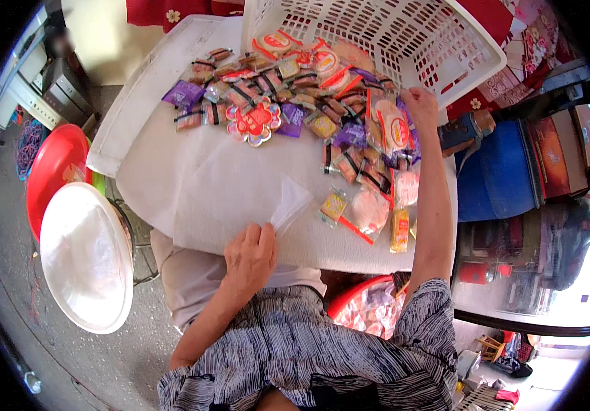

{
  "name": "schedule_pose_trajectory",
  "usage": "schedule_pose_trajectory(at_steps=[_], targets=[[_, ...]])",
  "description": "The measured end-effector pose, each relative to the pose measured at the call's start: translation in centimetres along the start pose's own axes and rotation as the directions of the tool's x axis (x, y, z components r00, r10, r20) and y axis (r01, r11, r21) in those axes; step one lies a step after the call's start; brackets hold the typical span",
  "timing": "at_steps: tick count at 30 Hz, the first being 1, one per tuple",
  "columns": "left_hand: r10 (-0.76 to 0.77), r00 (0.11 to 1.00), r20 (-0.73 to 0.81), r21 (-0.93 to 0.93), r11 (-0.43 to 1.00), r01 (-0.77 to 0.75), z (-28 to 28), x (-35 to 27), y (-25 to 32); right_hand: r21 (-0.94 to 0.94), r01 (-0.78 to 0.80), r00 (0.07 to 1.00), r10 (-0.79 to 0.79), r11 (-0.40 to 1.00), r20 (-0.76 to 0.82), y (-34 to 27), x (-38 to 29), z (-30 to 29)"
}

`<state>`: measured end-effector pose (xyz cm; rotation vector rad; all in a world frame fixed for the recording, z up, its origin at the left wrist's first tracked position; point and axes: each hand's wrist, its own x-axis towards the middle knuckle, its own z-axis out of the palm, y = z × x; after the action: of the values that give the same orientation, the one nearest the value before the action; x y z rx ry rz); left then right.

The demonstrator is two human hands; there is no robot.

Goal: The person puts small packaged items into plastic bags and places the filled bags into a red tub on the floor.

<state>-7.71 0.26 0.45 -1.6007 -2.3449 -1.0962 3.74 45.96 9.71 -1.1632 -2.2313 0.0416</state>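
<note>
My left hand (251, 251) pinches a clear plastic bag (295, 198) near the front edge of the pale-covered table (161, 138). At the right side of a heap of wrapped snacks (269, 82), my right hand (420, 103) is beside the crate's near corner; its fingertips are bent, and whether they hold a packet is unclear. The heap has purple packets (290, 119), dark-banded packets and larger round ones with red-edged wrappers (395, 128). A red flower-shaped piece (253, 122) lies at its front. Under my right forearm are a round packet (369, 210) and a yellow-orange packet (399, 229).
A white slotted plastic crate (469, 61) stands tilted behind the heap. On the left are a red basin (53, 169) and a white basin (87, 257) lined with plastic. A red tub of packets (369, 311) sits below the table's front edge. A blue barrel (500, 174) stands at right.
</note>
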Motion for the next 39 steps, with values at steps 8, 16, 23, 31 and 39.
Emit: schedule_pose_trajectory(at_steps=[8, 16, 23, 31, 39], targets=[[0.108, 0.992, -0.061, 0.030, 0.994, -0.106, 0.6, 0.2, -1.0, -0.013, -0.160, 0.960, 0.158, 0.987, 0.230, -1.8, 10.4, 8.1], [0.193, 0.977, -0.089, 0.129, 0.975, -0.181, 0.8, 0.4, -1.4, -0.037, -0.330, 0.883, 0.323, 0.943, 0.341, -4.1, 13.5, 15.1], [0.181, 0.981, -0.067, 0.113, 0.978, -0.173, 0.3, 0.4, -1.3, 0.135, -0.334, 0.839, 0.229, 0.933, 0.494, -3.6, 14.8, 14.4], [0.179, 0.979, -0.099, 0.066, 0.983, -0.173, 0.4, 0.5, -1.3, 0.458, -0.272, 0.948, 0.152, 0.847, 0.281, -2.6, 13.7, 11.7], [0.096, 0.991, -0.094, 0.011, 0.995, -0.095, 0.8, -0.1, -0.9, 0.762, -0.304, 0.949, 0.253, 0.572, 0.189, -5.7, 7.3, 0.9]])
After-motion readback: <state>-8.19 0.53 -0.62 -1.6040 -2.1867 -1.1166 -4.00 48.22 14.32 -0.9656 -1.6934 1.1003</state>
